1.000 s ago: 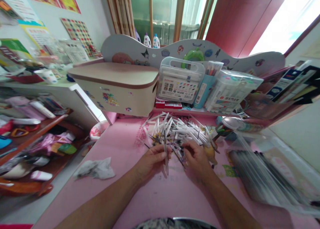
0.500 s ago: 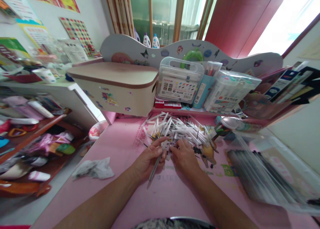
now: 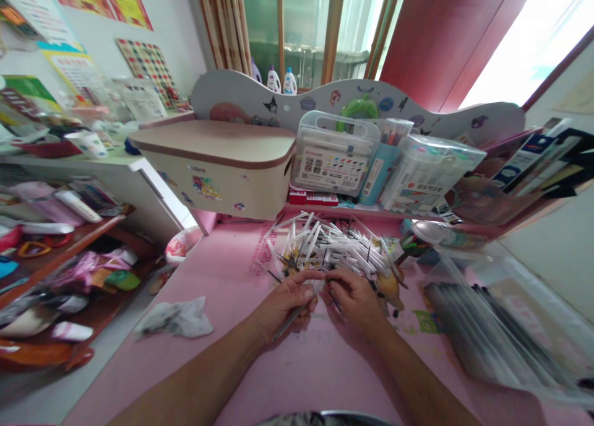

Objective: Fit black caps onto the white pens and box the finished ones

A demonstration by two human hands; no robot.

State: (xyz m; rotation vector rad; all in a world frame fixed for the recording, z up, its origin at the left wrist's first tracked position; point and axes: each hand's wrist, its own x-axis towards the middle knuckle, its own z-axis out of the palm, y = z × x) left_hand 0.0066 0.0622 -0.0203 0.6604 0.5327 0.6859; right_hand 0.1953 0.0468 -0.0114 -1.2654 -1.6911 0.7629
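My left hand (image 3: 288,303) is closed round a slim, greyish pen barrel (image 3: 286,325), which slants down toward me from under the fingers. Close beside it, my right hand (image 3: 356,301) pinches a thin dark stick (image 3: 335,303); its exact kind is too blurred to make out. The fingertips of both hands nearly meet. Just beyond them lies a loose heap of white tubes (image 3: 346,245), like pen parts, with some dark thin pieces among them. Small black bits near my right hand are partly hidden by it.
A clear plastic box (image 3: 524,376) with rows of dark-and-clear pens stands at the right. A crumpled white tissue (image 3: 179,317) lies on the pink desk (image 3: 232,376) at left. Behind the heap, a lidded beige bin (image 3: 223,184) and marker cases (image 3: 331,160) line the shelf.
My right hand has lifted slightly from the small parts and now shows a dark stick between its fingers. The barrel in my left hand has tilted flatter.
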